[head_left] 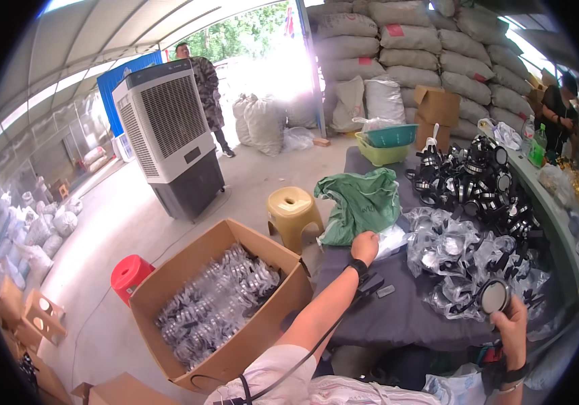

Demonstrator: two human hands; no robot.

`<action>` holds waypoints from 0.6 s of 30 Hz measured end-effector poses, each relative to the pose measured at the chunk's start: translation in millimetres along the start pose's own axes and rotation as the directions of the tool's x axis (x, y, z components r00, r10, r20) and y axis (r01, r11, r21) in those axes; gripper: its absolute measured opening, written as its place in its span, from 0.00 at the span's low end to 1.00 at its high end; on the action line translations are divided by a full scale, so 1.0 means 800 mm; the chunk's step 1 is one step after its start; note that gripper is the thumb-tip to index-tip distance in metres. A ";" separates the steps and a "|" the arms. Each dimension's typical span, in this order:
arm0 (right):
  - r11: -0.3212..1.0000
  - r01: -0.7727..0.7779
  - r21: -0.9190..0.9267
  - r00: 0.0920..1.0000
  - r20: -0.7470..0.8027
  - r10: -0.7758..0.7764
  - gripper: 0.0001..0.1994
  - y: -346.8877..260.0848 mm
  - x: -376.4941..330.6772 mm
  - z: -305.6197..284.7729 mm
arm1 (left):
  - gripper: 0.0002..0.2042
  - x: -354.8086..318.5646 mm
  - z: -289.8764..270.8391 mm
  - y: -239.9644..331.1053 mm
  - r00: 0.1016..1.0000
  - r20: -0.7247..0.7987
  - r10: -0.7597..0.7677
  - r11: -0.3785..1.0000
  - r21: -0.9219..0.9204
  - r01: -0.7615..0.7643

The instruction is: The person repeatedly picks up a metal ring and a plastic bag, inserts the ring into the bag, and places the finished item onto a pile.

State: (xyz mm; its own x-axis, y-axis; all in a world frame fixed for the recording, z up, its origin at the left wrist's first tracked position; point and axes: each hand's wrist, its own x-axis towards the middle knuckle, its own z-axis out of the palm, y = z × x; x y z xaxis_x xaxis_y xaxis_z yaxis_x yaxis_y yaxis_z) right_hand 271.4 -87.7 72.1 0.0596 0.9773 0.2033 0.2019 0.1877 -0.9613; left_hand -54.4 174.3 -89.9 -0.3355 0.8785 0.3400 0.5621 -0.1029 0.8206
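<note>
My right hand (513,322) grips a round black-rimmed disc (494,296) with a pale face, held up near the table's right front. My left hand (365,247) reaches forward, its fingers curled closed at the edge of some thin clear plastic bags (391,239); the fingertips are hidden. Just beyond it lies a crumpled green sack (364,206). Between my hands, several similar pieces wrapped in clear plastic (446,253) are heaped on the dark tablecloth (397,320). Farther back rises a pile of loose black round pieces (473,177). Small black pieces (370,285) lie beside my left wrist.
To my left stands an open cardboard box (161,341) holding many bagged pieces. A red stool (129,275), a yellow stool (294,216) and a tall air cooler (168,128) stand around it. Basins (387,138) sit at the table's far end. A person (206,88) stands behind the cooler; another (559,111) is far right.
</note>
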 end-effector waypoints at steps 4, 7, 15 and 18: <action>0.974 -0.189 0.123 0.970 0.180 0.165 0.11 0.029 -0.019 0.015 | 0.08 0.001 -0.011 0.003 1.000 0.012 -0.013 0.996 -0.087 0.014; 0.962 -0.238 0.134 0.947 0.251 0.199 0.11 0.036 -0.030 0.033 | 0.07 0.000 -0.003 0.012 1.000 -0.004 -0.005 0.993 -0.115 0.005; 0.922 -0.152 0.357 0.948 0.315 0.034 0.15 0.057 0.035 0.102 | 0.08 -0.016 -0.058 0.052 0.994 0.071 0.085 0.890 -0.453 -0.044; 0.808 -0.203 0.553 0.924 0.381 -0.029 0.16 0.071 0.050 0.140 | 0.08 -0.056 -0.079 0.091 0.968 0.191 0.163 0.855 -0.518 -0.041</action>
State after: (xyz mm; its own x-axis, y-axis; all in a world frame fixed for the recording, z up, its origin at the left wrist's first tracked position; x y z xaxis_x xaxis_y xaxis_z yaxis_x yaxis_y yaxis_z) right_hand 176.2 -27.0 4.5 -0.3228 0.9354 0.1445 -0.3898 0.0078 -0.9209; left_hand -46.0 98.1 -16.3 -0.0885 0.9229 0.3747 0.1029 -0.3657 0.9250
